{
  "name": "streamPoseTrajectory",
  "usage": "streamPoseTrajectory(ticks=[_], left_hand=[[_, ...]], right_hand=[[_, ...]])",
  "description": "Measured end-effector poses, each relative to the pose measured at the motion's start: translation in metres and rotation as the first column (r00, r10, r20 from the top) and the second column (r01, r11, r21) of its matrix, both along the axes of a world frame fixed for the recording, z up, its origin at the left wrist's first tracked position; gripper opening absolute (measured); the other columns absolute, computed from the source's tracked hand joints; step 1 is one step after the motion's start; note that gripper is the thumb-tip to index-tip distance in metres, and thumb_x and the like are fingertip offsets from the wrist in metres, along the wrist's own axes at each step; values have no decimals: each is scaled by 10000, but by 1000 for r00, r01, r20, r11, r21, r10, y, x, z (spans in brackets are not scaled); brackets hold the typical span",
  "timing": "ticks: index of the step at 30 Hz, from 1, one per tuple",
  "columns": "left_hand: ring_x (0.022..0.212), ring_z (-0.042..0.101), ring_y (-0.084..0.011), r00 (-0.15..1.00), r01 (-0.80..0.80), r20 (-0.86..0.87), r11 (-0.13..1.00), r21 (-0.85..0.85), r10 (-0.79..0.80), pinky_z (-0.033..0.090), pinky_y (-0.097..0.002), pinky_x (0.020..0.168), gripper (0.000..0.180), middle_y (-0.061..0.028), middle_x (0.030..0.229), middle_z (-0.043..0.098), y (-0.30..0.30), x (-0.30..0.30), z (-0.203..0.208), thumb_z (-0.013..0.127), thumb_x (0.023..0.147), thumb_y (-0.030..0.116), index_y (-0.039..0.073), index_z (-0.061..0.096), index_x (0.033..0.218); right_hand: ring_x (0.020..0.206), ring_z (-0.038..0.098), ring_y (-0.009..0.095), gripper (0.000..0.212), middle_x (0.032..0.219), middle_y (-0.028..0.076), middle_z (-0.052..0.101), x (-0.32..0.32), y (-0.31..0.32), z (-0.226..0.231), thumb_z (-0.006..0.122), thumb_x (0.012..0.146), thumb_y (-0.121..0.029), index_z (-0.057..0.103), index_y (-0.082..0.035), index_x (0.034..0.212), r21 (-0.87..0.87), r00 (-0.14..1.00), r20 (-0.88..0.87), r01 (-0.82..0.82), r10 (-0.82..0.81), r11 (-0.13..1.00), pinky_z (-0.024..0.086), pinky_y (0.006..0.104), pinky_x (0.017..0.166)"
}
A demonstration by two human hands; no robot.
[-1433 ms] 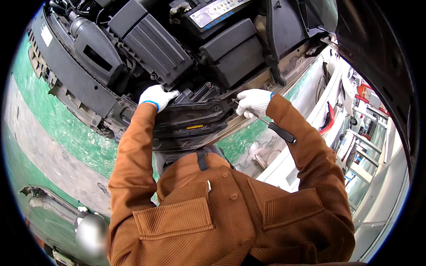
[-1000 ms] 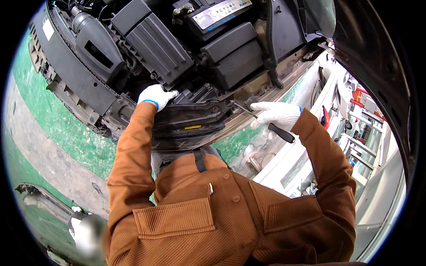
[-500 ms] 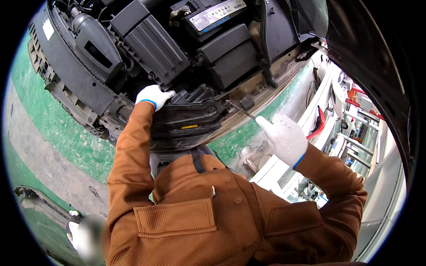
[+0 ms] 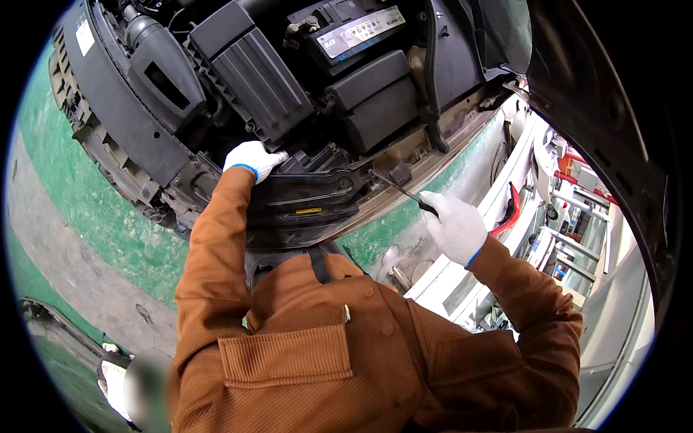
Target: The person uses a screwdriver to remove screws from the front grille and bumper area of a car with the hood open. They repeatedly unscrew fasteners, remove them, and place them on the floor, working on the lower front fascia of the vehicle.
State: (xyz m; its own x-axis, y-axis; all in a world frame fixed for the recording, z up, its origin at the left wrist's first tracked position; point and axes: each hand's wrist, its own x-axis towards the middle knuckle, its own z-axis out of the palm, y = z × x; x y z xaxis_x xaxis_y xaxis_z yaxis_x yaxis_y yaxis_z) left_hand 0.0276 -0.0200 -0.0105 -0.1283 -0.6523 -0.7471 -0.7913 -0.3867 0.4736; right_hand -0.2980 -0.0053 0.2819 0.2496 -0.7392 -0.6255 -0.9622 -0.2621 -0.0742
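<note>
My right hand (image 4: pixel 456 229), in a white knit glove, is closed around the black handle of a screwdriver (image 4: pixel 408 194). Its thin shaft points up and left, and the tip is by the outer end of the black headlight (image 4: pixel 307 195) at the front corner of the car. At the headlight's inner end, my left hand (image 4: pixel 249 160), also gloved, grips the black housing. The left thumb lies along the top and the other fingers are mostly hidden behind the edge. A small yellow label (image 4: pixel 309 211) is on the headlight.
Behind the headlight are a battery (image 4: pixel 361 32), a black box (image 4: pixel 379 97) and a ribbed air filter box (image 4: pixel 253 72). The raised hood (image 4: pixel 613 108) hangs at the right. A person in white (image 4: pixel 115 382) is at the lower left on the green floor (image 4: pixel 94 209).
My right hand has shifted slightly and turned on the screwdriver, so its black handle now shows. The left hand keeps its place on the headlight. The whole view has moved a little.
</note>
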Motion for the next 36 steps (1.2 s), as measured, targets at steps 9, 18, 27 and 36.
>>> streamPoseTrajectory(ticks=[9,18,27,36], left_hand=[[1073,714,-428,1000,-6,7,1000,15,6,552,-467,966,738,-257,1124,755,0,0,3,608,922,690,-1,791,1104],[1074,716,-428,1000,-3,21,1000,1,3,551,-463,968,773,-262,1130,755,2,0,-4,597,919,709,-15,790,1110],[1086,711,-432,1000,-10,10,1000,-11,10,549,-459,974,773,-264,1142,753,3,-1,-8,608,908,705,-17,785,1123],[1087,716,-425,999,-33,0,999,13,33,553,-449,968,770,-256,1139,758,-1,3,2,632,890,710,-2,785,1140]], right_hand=[[1138,673,434,457,1188,291,693,2,-26,6,665,950,-199,628,17,1352,159,950,74,290,-304,944,543,441,993],[945,684,373,295,979,220,676,-6,-12,0,639,960,-154,675,-7,1214,16,975,136,177,-178,984,552,466,849],[861,663,359,314,975,203,698,-8,-6,6,650,958,-144,676,-18,1244,-47,990,129,-47,53,998,540,468,790],[1090,704,334,395,1178,259,705,-19,-14,-1,649,969,-199,653,18,1299,392,598,50,725,-800,566,548,410,944]])
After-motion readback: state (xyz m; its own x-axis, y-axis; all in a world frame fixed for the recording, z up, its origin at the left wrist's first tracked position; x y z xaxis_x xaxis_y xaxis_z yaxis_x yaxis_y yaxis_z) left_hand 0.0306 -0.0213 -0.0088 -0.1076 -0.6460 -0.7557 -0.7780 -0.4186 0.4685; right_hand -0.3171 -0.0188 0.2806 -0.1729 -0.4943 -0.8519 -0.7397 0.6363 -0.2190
